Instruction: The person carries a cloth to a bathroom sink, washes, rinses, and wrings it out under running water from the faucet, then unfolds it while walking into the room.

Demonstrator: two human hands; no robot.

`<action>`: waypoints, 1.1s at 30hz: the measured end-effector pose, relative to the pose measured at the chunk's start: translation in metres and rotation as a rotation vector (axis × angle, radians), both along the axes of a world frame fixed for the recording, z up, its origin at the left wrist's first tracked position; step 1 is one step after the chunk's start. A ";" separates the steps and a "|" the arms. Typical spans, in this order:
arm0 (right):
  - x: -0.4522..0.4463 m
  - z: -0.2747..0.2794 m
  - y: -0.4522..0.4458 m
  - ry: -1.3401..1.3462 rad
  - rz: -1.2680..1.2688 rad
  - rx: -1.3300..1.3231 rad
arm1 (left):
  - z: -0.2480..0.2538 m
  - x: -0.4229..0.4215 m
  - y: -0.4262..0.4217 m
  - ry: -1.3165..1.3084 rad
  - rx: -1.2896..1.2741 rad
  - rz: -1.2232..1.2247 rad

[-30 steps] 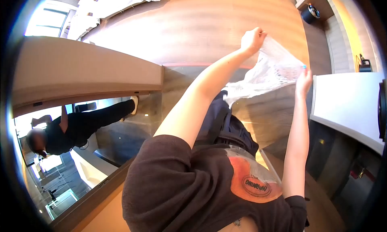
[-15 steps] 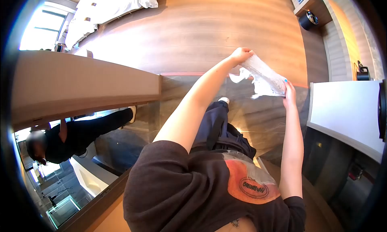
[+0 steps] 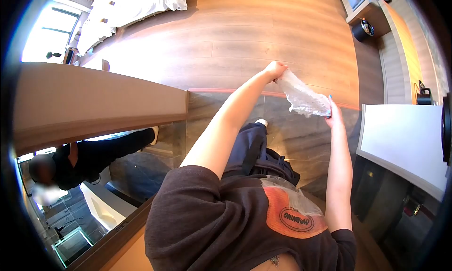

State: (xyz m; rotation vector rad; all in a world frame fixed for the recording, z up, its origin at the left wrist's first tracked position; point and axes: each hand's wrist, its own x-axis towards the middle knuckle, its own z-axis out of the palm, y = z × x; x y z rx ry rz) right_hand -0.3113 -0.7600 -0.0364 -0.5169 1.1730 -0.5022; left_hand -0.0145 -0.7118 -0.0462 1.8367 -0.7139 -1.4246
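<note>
A thin, whitish, see-through plastic bag (image 3: 303,97) is stretched between my two hands, out in front of my body. My left hand (image 3: 276,71) pinches its upper left end with closed fingers. At the lower right end, my right hand (image 3: 335,114) grips it between thumb and fingers; a bright blue nail shows. The bag's lower edge hangs loose and crumpled over the dark tiles. Whether anything is inside it, I cannot tell.
Wood flooring (image 3: 235,45) meets dark tiles (image 3: 278,153) at a reddish strip. A white-topped cabinet (image 3: 405,139) stands right, a black bin (image 3: 363,30) beyond. Left are a wall end (image 3: 103,97), a bed (image 3: 141,7) and a dark-clothed person (image 3: 108,155), apparently in a mirror.
Both hands have come down slightly, still holding the bag. Its loose flap, which stuck out to the left, now hangs gathered along the lower edge.
</note>
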 end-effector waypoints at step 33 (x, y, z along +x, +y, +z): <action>0.061 -0.052 -0.210 -0.336 -0.080 0.182 | -0.008 0.069 -0.173 0.325 -0.018 0.285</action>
